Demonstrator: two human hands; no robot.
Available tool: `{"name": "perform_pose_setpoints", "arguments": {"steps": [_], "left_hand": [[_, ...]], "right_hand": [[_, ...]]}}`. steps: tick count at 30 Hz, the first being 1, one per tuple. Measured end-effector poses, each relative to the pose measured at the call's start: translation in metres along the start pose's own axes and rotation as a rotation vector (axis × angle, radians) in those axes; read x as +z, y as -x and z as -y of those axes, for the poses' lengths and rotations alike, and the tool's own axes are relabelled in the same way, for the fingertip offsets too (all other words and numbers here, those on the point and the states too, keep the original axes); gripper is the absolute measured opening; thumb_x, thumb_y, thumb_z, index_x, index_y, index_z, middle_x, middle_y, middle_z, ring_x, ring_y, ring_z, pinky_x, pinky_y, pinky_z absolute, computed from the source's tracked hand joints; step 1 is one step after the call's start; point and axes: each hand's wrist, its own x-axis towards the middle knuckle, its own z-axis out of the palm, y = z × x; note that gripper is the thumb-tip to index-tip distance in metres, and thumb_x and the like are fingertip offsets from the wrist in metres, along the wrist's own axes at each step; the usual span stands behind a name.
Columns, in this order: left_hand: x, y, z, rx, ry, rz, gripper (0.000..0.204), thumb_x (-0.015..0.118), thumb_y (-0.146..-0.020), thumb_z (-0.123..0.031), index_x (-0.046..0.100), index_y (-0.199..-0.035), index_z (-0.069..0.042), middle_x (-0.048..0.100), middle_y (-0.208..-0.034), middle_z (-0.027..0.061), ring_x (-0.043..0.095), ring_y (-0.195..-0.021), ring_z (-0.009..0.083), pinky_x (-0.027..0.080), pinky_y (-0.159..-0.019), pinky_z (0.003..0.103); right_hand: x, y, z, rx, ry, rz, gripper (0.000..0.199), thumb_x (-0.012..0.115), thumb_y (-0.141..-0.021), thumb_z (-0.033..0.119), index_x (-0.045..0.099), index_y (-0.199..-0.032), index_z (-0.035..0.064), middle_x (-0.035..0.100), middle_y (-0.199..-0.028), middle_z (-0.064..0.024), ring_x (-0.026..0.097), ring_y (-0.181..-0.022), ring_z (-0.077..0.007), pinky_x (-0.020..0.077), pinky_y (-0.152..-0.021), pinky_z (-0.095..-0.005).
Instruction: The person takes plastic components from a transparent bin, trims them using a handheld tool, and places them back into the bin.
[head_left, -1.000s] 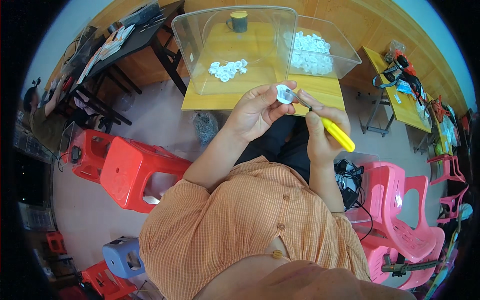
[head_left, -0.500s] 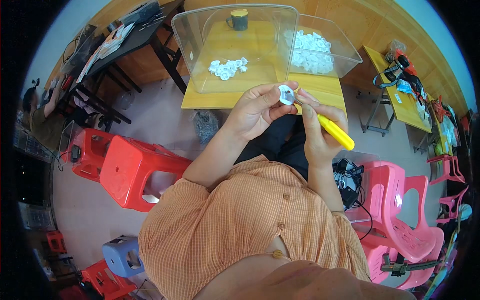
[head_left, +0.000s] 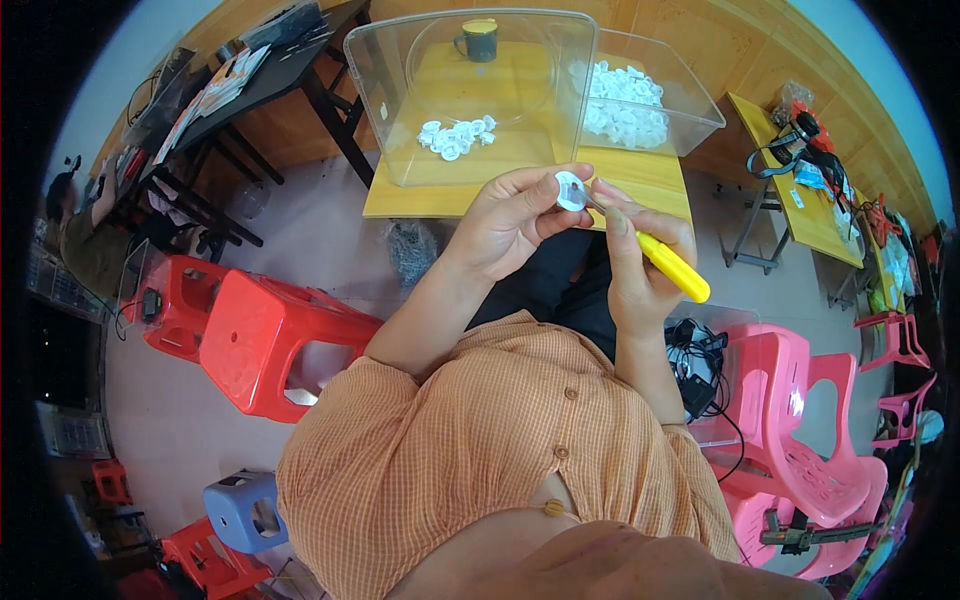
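Note:
Between its thumb and fingers, my left hand (head_left: 515,215) pinches a small round white plastic cap (head_left: 571,191). The cap's hollow face is turned up, and a small dark spot shows inside. My right hand (head_left: 650,245) is wrapped round a yellow-handled tool (head_left: 672,266), thumb and fingers far forward. Its thin metal tip reaches the cap's edge; the end is too small to make out. Both hands are close together in front of the table edge. Beyond them, several similar white pieces (head_left: 456,137) lie in a loose group in or behind clear plastic.
A clear plastic bin (head_left: 690,118) holds a heap of white pieces (head_left: 622,100). Clear plastic (head_left: 520,165) and a dark mug (head_left: 480,42) are on the yellow table (head_left: 420,202). Red stools (head_left: 245,345) stand left, pink chairs (head_left: 770,380) right. Another person (head_left: 88,225) is at far left.
The white cap has tilted slightly and shifted a little left in my left hand. The tool and my right hand stay almost where they were.

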Motion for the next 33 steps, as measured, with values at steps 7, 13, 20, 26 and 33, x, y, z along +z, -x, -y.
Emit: {"name": "perform_pose_setpoints", "arguments": {"steps": [7,13,20,26,33], "left_hand": [[-0.0024,-0.0004,-0.0001,-0.016,0.030,0.013,0.038,0.055,-0.094,-0.020,0.053,-0.121,0.006,0.063,-0.109,0.0153,0.066,-0.092,0.0217,0.055,-0.084,0.029],[-0.0017,-0.0016,0.0003,-0.007,0.027,0.025,0.041,0.054,-0.094,-0.022,0.051,-0.121,0.009,0.060,-0.115,0.0184,0.066,-0.094,0.0207,0.056,-0.085,0.030],[-0.0053,-0.0009,-0.0009,-0.024,0.045,0.038,0.042,0.054,-0.094,-0.023,0.051,-0.121,0.009,0.061,-0.112,0.0190,0.066,-0.092,0.0233,0.056,-0.083,0.029],[-0.0045,0.0003,-0.0003,-0.011,-0.015,0.015,0.043,0.055,-0.094,-0.023,0.051,-0.121,0.009,0.063,-0.109,0.0186,0.067,-0.089,0.0242,0.056,-0.081,0.028],[0.0011,0.0009,-0.0018,-0.005,-0.017,0.009,0.042,0.055,-0.093,-0.023,0.051,-0.121,0.009,0.062,-0.110,0.0169,0.067,-0.091,0.0207,0.056,-0.082,0.028]], "right_hand": [[-0.0014,-0.0005,0.0002,-0.058,0.082,0.015,0.012,0.063,-0.083,-0.007,0.053,-0.089,-0.0025,0.067,-0.091,-0.0195,0.066,-0.095,-0.0298,0.0514,-0.086,-0.0375],[-0.0048,-0.0013,0.0023,-0.031,0.062,0.036,0.010,0.064,-0.081,-0.007,0.056,-0.086,-0.0032,0.068,-0.090,-0.0187,0.066,-0.095,-0.0296,0.0520,-0.084,-0.0351],[-0.0030,-0.0005,0.0031,0.009,-0.029,0.014,0.011,0.061,-0.083,-0.008,0.054,-0.089,-0.0026,0.067,-0.093,-0.0204,0.065,-0.098,-0.0305,0.0516,-0.086,-0.0361],[-0.0002,0.0001,0.0062,0.038,-0.088,-0.018,0.012,0.059,-0.084,-0.009,0.052,-0.091,-0.0018,0.066,-0.095,-0.0212,0.064,-0.099,-0.0311,0.0504,-0.089,-0.0379],[-0.0014,0.0012,0.0004,-0.016,-0.010,0.010,0.012,0.061,-0.083,-0.009,0.053,-0.091,-0.0022,0.067,-0.094,-0.0209,0.065,-0.098,-0.0306,0.0505,-0.089,-0.0385]]}}
